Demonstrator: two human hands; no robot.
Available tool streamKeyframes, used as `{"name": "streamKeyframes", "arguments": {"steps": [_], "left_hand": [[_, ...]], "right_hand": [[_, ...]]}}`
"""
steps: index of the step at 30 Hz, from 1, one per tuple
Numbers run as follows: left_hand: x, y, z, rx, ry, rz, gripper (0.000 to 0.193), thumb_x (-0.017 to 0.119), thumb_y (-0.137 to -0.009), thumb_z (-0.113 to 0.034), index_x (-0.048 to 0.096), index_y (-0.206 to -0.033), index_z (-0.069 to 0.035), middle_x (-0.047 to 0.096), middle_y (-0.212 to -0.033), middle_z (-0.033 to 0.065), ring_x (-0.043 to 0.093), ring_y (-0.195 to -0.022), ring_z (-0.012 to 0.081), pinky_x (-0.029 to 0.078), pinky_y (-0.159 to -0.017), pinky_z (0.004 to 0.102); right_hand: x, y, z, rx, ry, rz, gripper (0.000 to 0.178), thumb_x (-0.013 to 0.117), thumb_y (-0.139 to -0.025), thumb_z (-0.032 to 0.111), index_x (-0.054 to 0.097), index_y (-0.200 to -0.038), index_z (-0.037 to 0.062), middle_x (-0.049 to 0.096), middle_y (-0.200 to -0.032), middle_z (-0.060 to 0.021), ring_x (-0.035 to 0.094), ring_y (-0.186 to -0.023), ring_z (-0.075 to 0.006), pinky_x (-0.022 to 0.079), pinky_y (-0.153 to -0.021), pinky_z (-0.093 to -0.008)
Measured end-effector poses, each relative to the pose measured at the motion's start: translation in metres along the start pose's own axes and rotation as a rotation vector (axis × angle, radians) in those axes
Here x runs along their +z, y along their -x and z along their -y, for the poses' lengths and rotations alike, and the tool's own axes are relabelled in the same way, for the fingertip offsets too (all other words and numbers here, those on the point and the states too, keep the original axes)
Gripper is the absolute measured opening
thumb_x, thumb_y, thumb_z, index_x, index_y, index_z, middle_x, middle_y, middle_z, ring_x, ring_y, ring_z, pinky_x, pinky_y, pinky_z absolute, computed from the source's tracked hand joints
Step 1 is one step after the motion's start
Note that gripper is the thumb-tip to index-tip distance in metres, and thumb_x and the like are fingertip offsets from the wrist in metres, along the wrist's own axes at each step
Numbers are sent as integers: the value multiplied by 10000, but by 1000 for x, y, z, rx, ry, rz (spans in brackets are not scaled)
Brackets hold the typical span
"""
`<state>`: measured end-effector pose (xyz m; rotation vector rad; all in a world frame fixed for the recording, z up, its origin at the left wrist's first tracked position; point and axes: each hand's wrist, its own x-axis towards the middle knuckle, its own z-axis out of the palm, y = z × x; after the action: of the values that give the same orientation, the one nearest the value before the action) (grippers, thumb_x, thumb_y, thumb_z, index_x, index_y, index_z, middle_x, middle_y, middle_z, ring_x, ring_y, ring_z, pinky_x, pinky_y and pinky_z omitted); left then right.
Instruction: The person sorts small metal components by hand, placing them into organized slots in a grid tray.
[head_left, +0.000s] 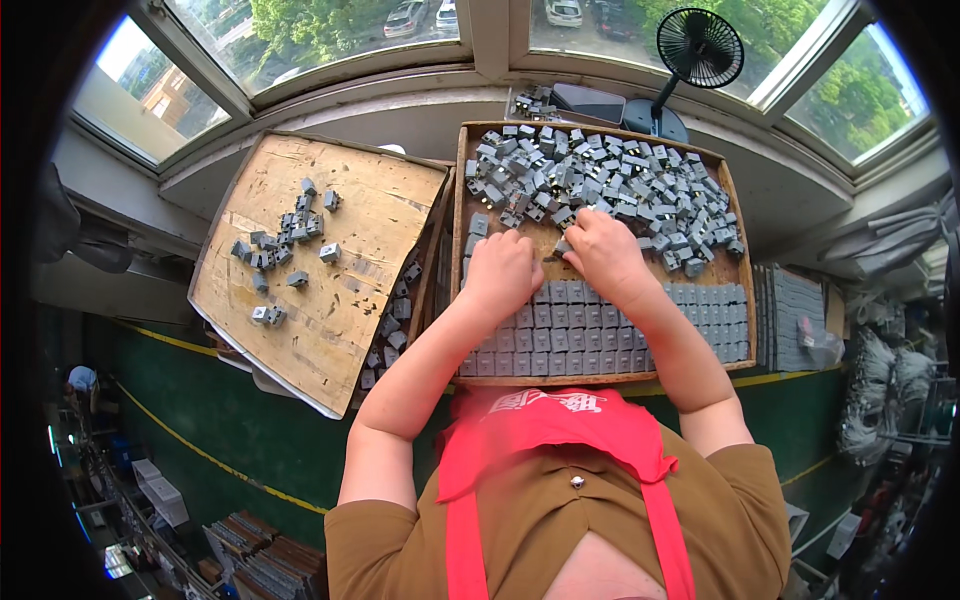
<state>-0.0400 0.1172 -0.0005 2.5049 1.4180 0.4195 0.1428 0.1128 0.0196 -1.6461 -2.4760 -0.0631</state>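
Note:
A shallow wooden tray (752,300) lies in front of me. Loose small grey plastic blocks (600,170) with metal bits are heaped in its far half. Along its near side, similar blocks stand in neat, tight rows (560,340). My left hand (503,272) is closed over the tray's left part, by the end of the rows; whatever its curled fingers may hold is hidden. My right hand (606,258) is closed at the near edge of the heap, its thumb and fingers pinched on a small grey block (563,246), partly covered by the fingertips.
A worn wooden board (330,190) with several scattered grey blocks lies at left, over another tray of blocks (396,325). A black fan (698,48) and a phone-like dark slab (590,102) stand behind. Stacked grey panels (790,318) lie right of the tray.

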Motion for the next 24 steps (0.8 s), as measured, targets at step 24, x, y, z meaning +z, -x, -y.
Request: {"name": "streamKeyframes", "arguments": {"steps": [24], "left_hand": [[8, -1, -2, -33, 115, 26, 279, 621, -772, -276, 577, -866, -17, 598, -875, 138, 601, -871, 314, 505, -780, 406]], "right_hand": [[-14, 16, -6, 166, -454, 102, 242, 698, -800, 207, 576, -943, 56, 640, -838, -106, 627, -762, -283, 506, -689, -384]]}}
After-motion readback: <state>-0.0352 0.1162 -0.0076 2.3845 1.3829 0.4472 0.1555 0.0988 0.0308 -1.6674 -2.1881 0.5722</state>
